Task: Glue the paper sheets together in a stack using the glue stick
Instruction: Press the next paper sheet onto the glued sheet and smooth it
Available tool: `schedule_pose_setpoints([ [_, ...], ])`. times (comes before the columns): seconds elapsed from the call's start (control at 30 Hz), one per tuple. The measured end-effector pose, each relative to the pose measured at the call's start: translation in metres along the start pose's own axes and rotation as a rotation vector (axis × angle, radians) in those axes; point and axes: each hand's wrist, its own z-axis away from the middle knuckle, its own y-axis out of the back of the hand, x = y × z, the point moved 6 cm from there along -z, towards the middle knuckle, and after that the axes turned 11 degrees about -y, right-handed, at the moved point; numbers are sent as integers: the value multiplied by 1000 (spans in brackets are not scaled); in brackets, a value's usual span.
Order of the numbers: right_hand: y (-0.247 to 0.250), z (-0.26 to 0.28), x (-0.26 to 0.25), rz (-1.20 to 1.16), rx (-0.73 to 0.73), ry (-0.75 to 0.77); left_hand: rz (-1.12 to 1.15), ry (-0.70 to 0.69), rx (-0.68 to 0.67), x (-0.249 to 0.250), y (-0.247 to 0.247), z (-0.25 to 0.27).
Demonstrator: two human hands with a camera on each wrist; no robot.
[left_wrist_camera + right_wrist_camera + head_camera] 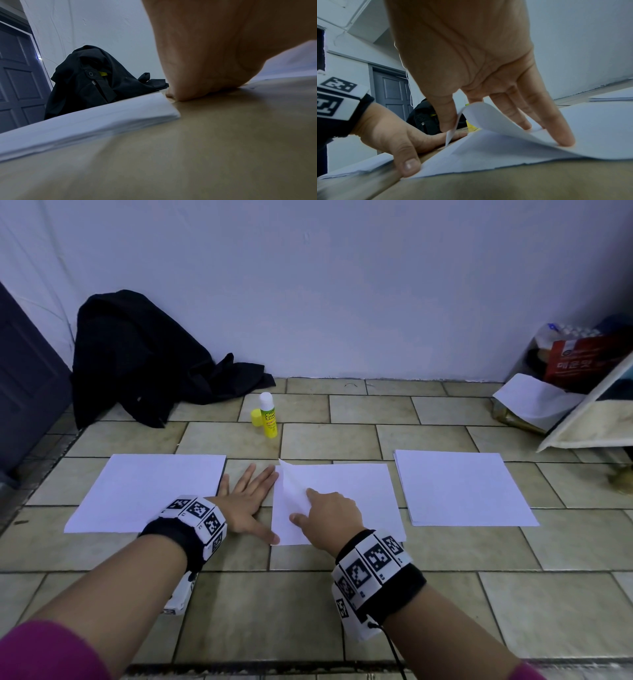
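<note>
Three white paper piles lie on the tiled floor: a left pile, a middle pile and a right pile. My right hand pinches the left edge of the middle pile's top sheet between thumb and fingers, and that edge curls up off the pile. My left hand lies flat on the floor between the left and middle piles, its thumb at the middle pile's near left corner. The green-yellow glue stick stands uncapped behind the piles, its yellow cap beside it.
A black jacket is heaped against the white wall at the back left, next to a dark door. At the right edge stand a red box, loose paper and a leaning cream panel.
</note>
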Motion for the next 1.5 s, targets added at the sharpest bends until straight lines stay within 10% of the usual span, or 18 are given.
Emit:
schedule_pose_setpoints([
  [1.5, -1, -4, 3, -9, -30, 4, 5, -6, -27, 1, 0, 2],
])
